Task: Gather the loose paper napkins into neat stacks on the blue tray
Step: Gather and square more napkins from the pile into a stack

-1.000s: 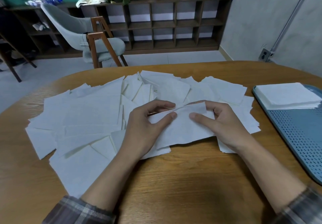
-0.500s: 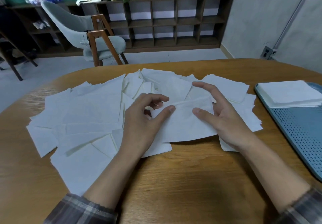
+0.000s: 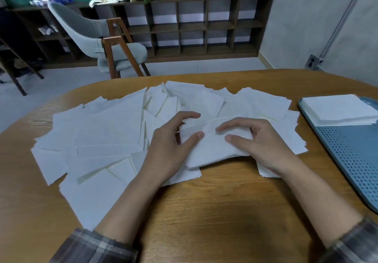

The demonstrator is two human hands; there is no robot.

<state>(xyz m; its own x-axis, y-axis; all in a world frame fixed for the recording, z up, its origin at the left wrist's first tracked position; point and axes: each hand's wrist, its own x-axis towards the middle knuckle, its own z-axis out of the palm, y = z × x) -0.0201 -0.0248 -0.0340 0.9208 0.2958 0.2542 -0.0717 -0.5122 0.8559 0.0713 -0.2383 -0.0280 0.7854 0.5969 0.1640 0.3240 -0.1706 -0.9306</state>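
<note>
Many loose white paper napkins (image 3: 106,131) lie spread and overlapping across the middle and left of the wooden table (image 3: 214,211). One napkin (image 3: 212,152) lies on top of the pile between my hands. My left hand (image 3: 171,146) grips its left edge, thumb on top and fingers curled over the far side. My right hand (image 3: 263,142) holds its right part, with curled index finger and thumb on the paper. The blue perforated tray (image 3: 351,156) sits at the right edge of the table. A neat stack of napkins (image 3: 339,109) rests on the tray's far end.
Bare wood lies between the pile and the near table edge. Beyond the table stand a grey chair (image 3: 98,37) with wooden legs and a low dark shelf unit (image 3: 204,27) with potted plants on top. A grey wall rises at the right.
My right hand's fingers, stretched out over the pile half a second ago, have curled back onto the napkin. My left hand has kept its hold on the left edge.
</note>
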